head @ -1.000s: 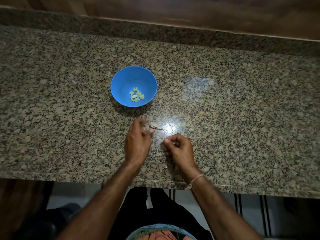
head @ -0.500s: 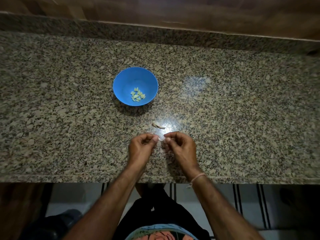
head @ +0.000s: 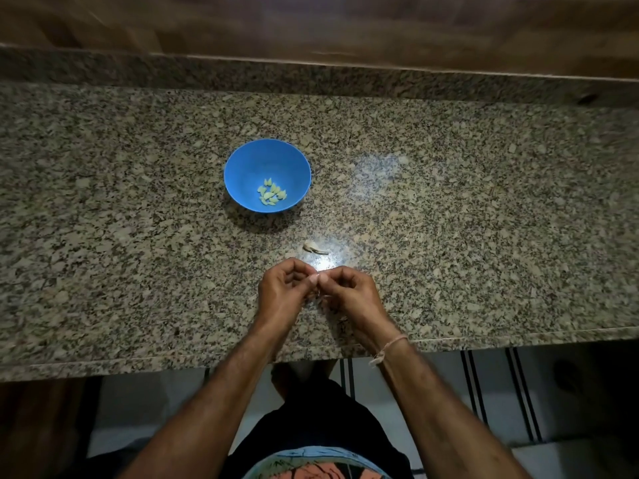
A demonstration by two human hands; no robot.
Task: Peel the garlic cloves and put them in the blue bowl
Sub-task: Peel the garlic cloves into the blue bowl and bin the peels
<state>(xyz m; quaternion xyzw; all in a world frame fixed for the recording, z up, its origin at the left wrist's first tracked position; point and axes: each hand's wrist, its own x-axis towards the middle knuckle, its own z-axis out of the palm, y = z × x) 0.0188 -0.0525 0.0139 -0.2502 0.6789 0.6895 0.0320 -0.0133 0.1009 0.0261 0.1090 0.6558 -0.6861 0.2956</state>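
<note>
Left hand [head: 281,293] and right hand [head: 351,297]: held together above the near part of the granite tabletop [head: 466,219], backs upward, thumb tips side by side and touching.

Fingers [head: 313,279] of both hands: curled inward, pinching a small pale garlic piece [head: 317,271] between thumbs and forefingers. Mostly hidden by the fingertips; peeled or unpeeled, cannot tell.

Blue bowl [head: 242,160]: upright on the tabletop, beyond the hands and slightly to the left, well apart from them.

Peeled garlic cloves [head: 272,195]: small cluster of pale yellow-green pieces on the bowl floor, toward its near side.

Garlic skin scrap [head: 314,248]: dry, pale brown, lying flat on the tabletop between bowl and hands, just beyond the fingertips, beside a bright glare patch [head: 328,262].

Thread band [head: 392,344]: tied round the right wrist, loose ends hanging at the tabletop's near edge.

Wood-grain wall [head: 311,22]: behind the raised granite ledge at the back of the tabletop.

Below the near edge: dark clothing and a pale floor [head: 501,392] with dark stripes.
</note>
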